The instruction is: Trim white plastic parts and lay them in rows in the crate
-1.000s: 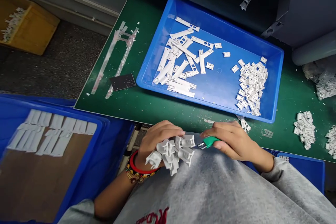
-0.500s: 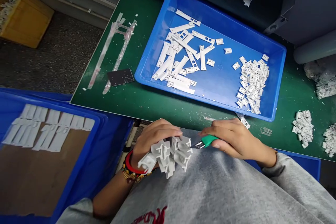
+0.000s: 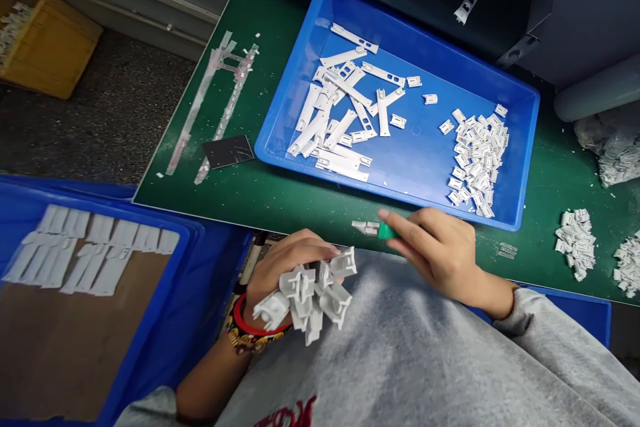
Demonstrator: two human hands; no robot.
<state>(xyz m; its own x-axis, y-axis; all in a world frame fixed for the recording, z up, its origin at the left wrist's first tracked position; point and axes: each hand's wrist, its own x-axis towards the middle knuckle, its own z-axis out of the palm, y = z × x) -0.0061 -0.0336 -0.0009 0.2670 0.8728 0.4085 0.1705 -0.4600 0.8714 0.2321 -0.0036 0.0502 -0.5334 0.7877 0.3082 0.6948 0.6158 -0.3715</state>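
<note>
Our right hand has just lifted away from the bunch of clips. The knife, with its green handle and short metal tip, no longer sits right beside them. It now rides out over the front edge of the table, with clear space between its tip and the clips. Our fingers stay closed around the handle, so the hand is clamped on the knife, and the tip points toward the left.

Our left hand stays curled and clamped on the clips, which bunch out below and beside the fingers, just above our grey sweatshirt. A red bangle and a beaded bracelet circle that wrist.

Ahead of us on the table, a blue tray holds long white strips on its left side and a heap of small white pieces on its right. More small pieces lie on the table beyond the tray's right corner, and white strips lie in a blue crate to our left.
</note>
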